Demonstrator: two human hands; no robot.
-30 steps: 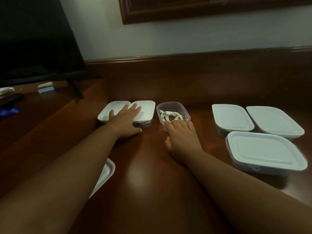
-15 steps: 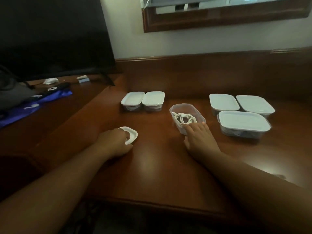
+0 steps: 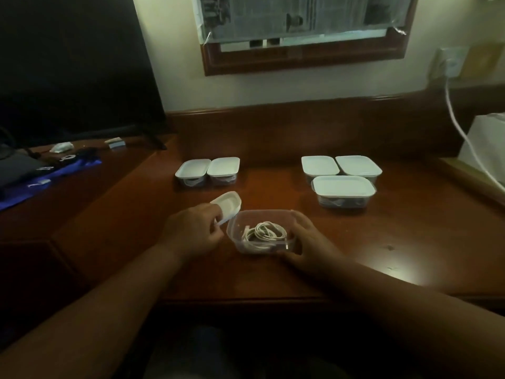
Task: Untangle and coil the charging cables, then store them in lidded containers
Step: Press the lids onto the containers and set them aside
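Observation:
A small clear container (image 3: 240, 222) stands near the front of the wooden desk with a coiled white cable (image 3: 264, 232) inside it and no lid on. My right hand (image 3: 310, 243) grips its right side. My left hand (image 3: 191, 232) holds a white lid (image 3: 228, 205) tilted just above the container's left rim. Two small lidded containers (image 3: 208, 170) stand side by side behind, and three larger lidded containers (image 3: 343, 177) are grouped at the right.
A dark TV (image 3: 73, 64) stands at the back left, with a blue cloth (image 3: 52, 177) and small items beside it. A raised wooden back edge (image 3: 300, 127) runs behind the desk (image 3: 136, 214). A white cord (image 3: 464, 132) hangs from a wall socket at the right.
My left hand picked the lid up from the desk and brought it to the open container. My right hand drew the container nearer the front edge and now grips its side.

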